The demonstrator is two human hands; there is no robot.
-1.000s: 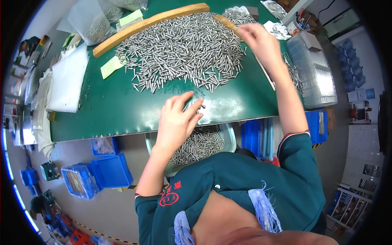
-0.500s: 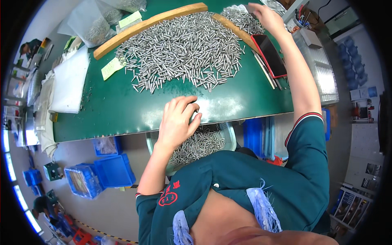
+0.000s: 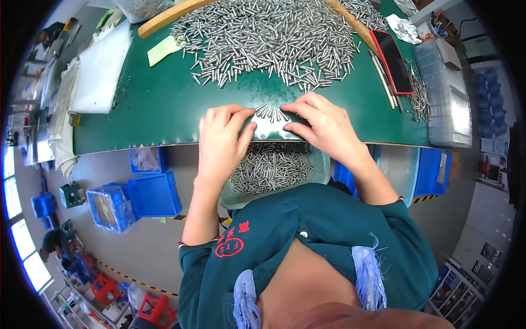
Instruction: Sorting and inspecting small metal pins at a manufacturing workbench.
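Note:
A small fan of metal pins [image 3: 270, 113] lies on the green table near its front edge, between my two hands. On its left side, my left hand [image 3: 223, 134] has thumb and forefinger apart, their tips close to the pins. My right hand [image 3: 323, 123] mirrors it from the right, its forefinger tip at the fan's edge and its thumb just below. Whether the fingertips press on the pins is hard to see. Beyond the hands spreads a large heap of similar pins [image 3: 268, 41]. Below the table edge, a pale green basket [image 3: 323, 167] holds many more.
Wooden strips [image 3: 174, 16] border the heap. To the right lie a red-edged phone [image 3: 392, 63], pen-like sticks [image 3: 385, 82], loose pins [image 3: 418, 93] and clear plastic boxes [image 3: 444, 96]. A yellow-green note [image 3: 163, 50] and white sheets [image 3: 102, 71] lie left. Blue bins [image 3: 153, 194] stand below.
My right hand has come back from the far right corner to the table's front edge, opposite my left hand. A fan of pins now shows between them. The view has shifted.

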